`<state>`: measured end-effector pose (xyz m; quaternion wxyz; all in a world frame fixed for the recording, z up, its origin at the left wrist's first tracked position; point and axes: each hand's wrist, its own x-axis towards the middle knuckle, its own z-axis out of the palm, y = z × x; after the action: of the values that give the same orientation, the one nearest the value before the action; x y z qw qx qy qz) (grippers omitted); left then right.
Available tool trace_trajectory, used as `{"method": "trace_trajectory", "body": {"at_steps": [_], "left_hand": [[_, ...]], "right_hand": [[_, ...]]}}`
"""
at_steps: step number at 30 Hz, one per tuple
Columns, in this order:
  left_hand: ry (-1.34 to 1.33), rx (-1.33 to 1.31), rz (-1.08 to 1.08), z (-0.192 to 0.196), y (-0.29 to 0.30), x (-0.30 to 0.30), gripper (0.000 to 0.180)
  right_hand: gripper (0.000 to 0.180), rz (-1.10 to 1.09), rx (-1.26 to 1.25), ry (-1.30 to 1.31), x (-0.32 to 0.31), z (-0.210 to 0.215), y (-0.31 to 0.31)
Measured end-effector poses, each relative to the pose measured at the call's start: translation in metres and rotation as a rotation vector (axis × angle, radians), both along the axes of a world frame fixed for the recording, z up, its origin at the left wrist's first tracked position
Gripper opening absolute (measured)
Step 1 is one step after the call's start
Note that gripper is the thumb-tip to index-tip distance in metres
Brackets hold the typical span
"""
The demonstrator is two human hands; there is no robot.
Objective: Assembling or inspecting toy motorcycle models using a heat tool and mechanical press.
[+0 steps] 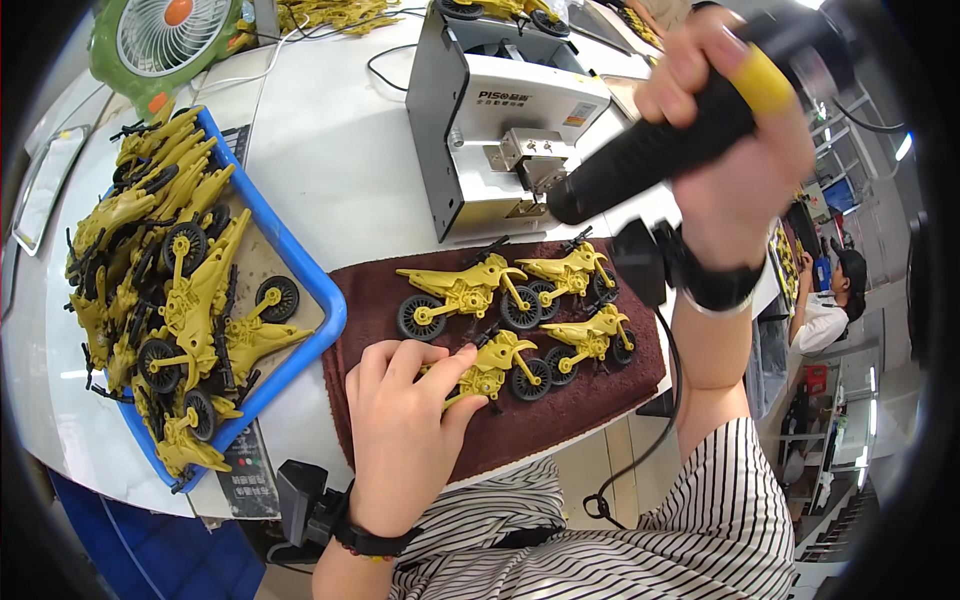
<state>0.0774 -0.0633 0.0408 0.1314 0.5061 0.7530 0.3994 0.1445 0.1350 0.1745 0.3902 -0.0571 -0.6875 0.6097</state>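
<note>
My left hand [405, 420] is closed over a yellow toy motorcycle [488, 372] with black wheels, pressing it onto a dark brown cloth [530, 425]. The hand hides that toy's rear part. Three more toy motorcycles lie on their sides there: one [465, 288] at the back left, one [568, 270] at the back right, one [592, 338] at the front right. Raised at the right, my right hand [735, 160] grips a black electric screwdriver [650, 165]. Its front end is close to the metal block of a grey screw feeder [490, 190]; whether they touch I cannot tell.
A blue tray [325, 300] heaped with yellow toy motorcycles [165, 280] stands at the left. Behind it is a green fan [165, 40]. A black cable [672, 400] hangs by my right arm. Another person [835, 300] sits at the far right.
</note>
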Motion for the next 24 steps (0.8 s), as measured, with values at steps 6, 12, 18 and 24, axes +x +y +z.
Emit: {"method": "trace_trajectory", "body": {"at_steps": [6, 12, 18, 24], "left_hand": [[-0.026, 0.012, -0.023, 0.0, 0.001, 0.001, 0.04], [0.006, -0.005, -0.019, -0.005, -0.002, -0.001, 0.038], [-0.006, 0.019, -0.029, -0.005, 0.0, 0.001, 0.037], [0.001, -0.01, -0.019, -0.005, -0.001, -0.001, 0.037]], "right_hand": [[0.023, 0.65, 0.059, 0.057, 0.023, -0.018, -0.021], [0.029, 0.159, -0.01, -0.048, 0.031, -0.029, -0.063], [0.032, 0.027, 0.01, -0.196, 0.029, -0.029, -0.073], [0.032, 0.07, 0.072, -0.224, 0.028, -0.036, -0.072]]}}
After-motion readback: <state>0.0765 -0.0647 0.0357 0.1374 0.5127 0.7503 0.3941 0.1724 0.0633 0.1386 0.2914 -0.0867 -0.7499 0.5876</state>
